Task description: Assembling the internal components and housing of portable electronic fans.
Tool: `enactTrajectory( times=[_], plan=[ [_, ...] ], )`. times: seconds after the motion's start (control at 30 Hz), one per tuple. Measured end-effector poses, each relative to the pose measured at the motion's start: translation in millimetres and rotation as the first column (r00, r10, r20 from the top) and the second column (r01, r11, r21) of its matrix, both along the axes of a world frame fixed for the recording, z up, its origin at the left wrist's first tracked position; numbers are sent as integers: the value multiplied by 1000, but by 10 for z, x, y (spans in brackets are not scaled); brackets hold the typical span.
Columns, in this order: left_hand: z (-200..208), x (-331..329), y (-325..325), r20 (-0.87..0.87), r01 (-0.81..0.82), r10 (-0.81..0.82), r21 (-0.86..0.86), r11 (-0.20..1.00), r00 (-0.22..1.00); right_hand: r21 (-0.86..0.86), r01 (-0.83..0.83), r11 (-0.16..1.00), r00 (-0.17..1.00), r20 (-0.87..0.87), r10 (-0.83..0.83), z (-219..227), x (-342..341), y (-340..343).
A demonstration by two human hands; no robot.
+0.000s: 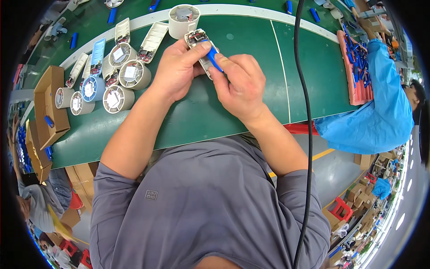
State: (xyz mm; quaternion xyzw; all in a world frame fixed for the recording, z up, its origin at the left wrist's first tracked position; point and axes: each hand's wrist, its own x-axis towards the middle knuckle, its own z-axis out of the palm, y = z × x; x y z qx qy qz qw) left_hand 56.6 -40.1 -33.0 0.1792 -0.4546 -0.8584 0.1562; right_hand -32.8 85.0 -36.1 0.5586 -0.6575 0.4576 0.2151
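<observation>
My left hand (175,67) is wrapped round a long white plastic housing (192,41) with a circuit board exposed at its far end. Lying along that housing is a blue cylindrical battery (213,59). My left thumb touches the battery's far end, and the fingers of my right hand (244,83) are closed on its near end. How far the battery sits inside the housing is hidden by my fingers. Just beyond my hands, a cream round part (183,28) stands on the green table (215,121).
Several round fan-like parts (118,99) and open housings (153,38) cluster at the left, beside open cardboard boxes (50,101). A black cable (306,112) hangs down right of my hands. At the right, a blue-sleeved person (371,121) sits near a pink tray (354,85) of blue batteries.
</observation>
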Motion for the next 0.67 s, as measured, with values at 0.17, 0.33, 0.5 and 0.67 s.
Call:
enactTrajectory(
  times=[0.17,0.33,0.5,0.67],
  plan=[
    [15,-9,-27,-1,22,-22,24,999,1000,27,-1,1000,999,-41,2,-35,-34,19],
    [16,-11,-44,-121,-25,29,36,999,992,1,-60,998,930,363,55,20,45,58],
    [55,-10,19,-102,-52,48,-35,998,994,52,25,998,938,344,-42,1,32,92],
    [35,-15,31,-69,-112,106,-102,988,992,196,36,980,963,255,-87,-32,10,75]
  ],
)
